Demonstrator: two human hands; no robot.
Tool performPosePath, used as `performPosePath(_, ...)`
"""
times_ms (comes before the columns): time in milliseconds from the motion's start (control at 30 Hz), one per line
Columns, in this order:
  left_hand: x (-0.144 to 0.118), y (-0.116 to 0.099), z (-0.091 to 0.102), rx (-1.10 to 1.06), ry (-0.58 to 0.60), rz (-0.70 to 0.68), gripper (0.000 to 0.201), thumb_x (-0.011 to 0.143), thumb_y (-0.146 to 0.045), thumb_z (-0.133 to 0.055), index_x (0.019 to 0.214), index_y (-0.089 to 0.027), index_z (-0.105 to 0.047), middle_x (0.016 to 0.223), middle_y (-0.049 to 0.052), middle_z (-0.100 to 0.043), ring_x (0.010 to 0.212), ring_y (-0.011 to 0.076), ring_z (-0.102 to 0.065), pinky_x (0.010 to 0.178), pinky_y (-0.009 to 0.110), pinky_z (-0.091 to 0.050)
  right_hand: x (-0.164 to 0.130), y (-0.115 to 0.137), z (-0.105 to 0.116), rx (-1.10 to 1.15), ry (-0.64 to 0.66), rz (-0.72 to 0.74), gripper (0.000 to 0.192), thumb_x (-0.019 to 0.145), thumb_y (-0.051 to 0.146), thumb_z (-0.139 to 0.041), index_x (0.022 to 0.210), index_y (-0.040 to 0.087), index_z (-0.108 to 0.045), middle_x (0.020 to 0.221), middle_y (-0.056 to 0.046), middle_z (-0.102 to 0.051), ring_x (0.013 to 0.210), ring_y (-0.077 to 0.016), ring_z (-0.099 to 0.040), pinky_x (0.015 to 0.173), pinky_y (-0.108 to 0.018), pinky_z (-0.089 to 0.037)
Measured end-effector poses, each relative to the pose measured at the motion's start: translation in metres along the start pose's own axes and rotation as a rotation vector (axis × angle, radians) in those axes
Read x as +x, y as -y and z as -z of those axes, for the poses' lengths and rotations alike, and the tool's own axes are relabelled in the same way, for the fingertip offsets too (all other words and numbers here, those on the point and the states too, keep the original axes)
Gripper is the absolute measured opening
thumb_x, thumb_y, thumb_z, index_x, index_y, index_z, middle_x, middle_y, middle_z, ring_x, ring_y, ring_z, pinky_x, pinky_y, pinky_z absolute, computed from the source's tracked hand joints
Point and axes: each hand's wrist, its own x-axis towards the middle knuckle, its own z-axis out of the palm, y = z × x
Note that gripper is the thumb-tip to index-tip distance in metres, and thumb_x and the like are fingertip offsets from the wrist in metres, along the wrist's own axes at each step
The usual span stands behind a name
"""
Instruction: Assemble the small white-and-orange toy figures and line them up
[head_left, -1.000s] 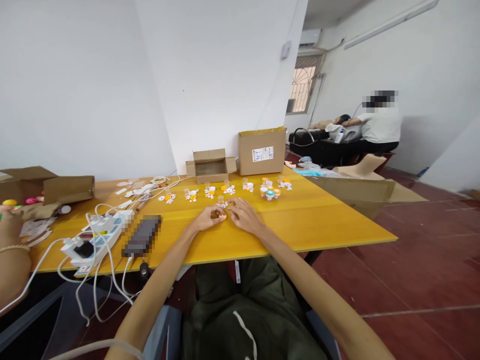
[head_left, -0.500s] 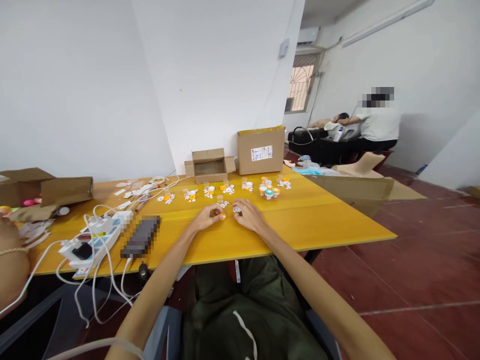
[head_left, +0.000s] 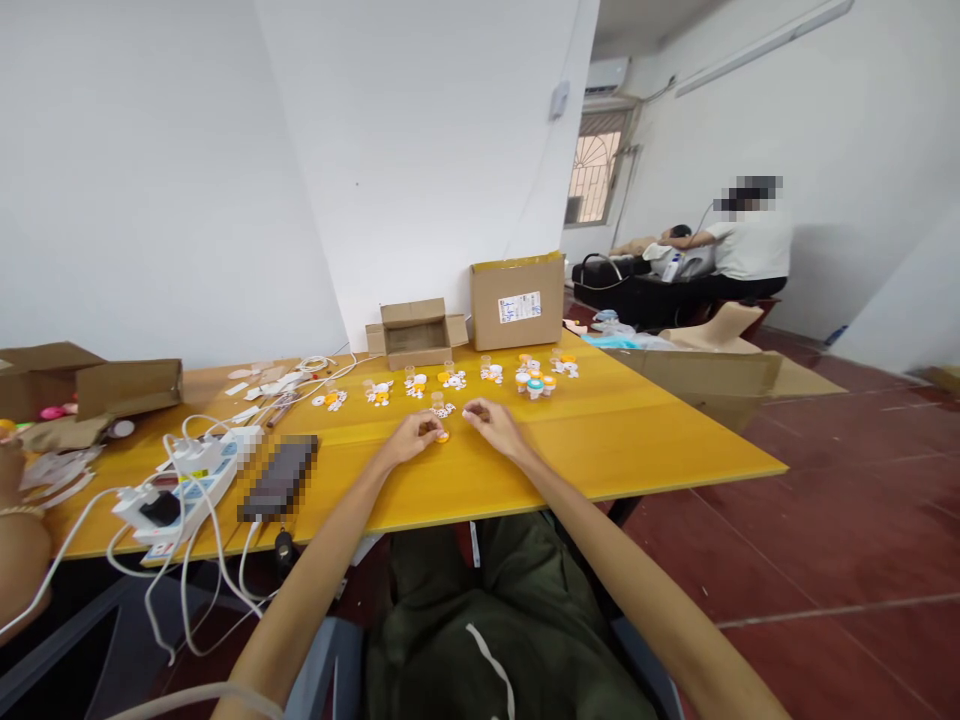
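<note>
My left hand (head_left: 411, 438) rests on the yellow table (head_left: 645, 440) with its fingers closed around a small orange-capped piece (head_left: 442, 436). My right hand (head_left: 489, 424) lies just to its right, fingertips pinched on something tiny at the thumb; what it is I cannot tell. Right behind both hands sits a small clear vial with white bits (head_left: 439, 404). Further back runs a row of little vials with orange and white caps (head_left: 450, 377), ending in a cluster with a teal cap (head_left: 535, 383).
An open small carton (head_left: 415, 335) and a taller closed carton (head_left: 517, 299) stand at the table's far edge. A power strip with white cables (head_left: 180, 485) and a dark phone (head_left: 279, 478) lie at left. Another person's arm (head_left: 19, 540) shows at far left; a person sits far right.
My right hand has pulled slightly away from the left and lifted its fingertips with a small bit. The view has drifted a little; the left hand stays put.
</note>
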Motion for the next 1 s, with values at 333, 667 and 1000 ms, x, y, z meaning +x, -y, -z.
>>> performPosePath(333, -0.0004, -0.0022, 0.0002, 0.008, 0.009, 0.014, 0.02, 0.083, -0.035, -0.067, 0.073, -0.017, -0.068, 0.083, 0.004, -0.068, 0.077, 0.0158, -0.06, 0.076, 0.029, -0.05, 0.0034, -0.0041, 0.0014, 0.582, -0.098, -0.251, 0.048, 0.059, 0.065, -0.08, 0.073, 0.022, -0.063, 0.079, -0.004, -0.069, 0.08, -0.0203, -0.065, 0.073, -0.034, -0.055)
performPosePath(667, -0.0004, -0.0005, -0.0004, -0.014, 0.007, 0.002, 0.016, 0.082, -0.028, -0.068, 0.071, -0.017, -0.069, 0.083, 0.005, -0.07, 0.076, 0.0157, -0.062, 0.075, 0.029, -0.051, 0.0021, 0.0023, 0.0026, 0.534, -0.09, -0.252, 0.048, 0.06, 0.066, -0.079, 0.068, 0.022, -0.062, 0.076, -0.003, -0.068, 0.08, -0.0198, -0.063, 0.071, -0.032, -0.053)
performPosePath(1000, -0.0004, -0.0004, -0.0003, -0.034, -0.002, 0.017, 0.017, 0.081, -0.03, -0.069, 0.069, -0.017, -0.07, 0.083, 0.005, -0.072, 0.074, 0.0156, -0.063, 0.073, 0.029, -0.05, -0.0004, 0.0053, 0.0006, 0.411, -0.029, -0.161, 0.043, 0.065, 0.063, -0.076, 0.066, 0.023, -0.06, 0.067, 0.001, -0.059, 0.067, -0.0157, -0.053, 0.064, -0.028, -0.044)
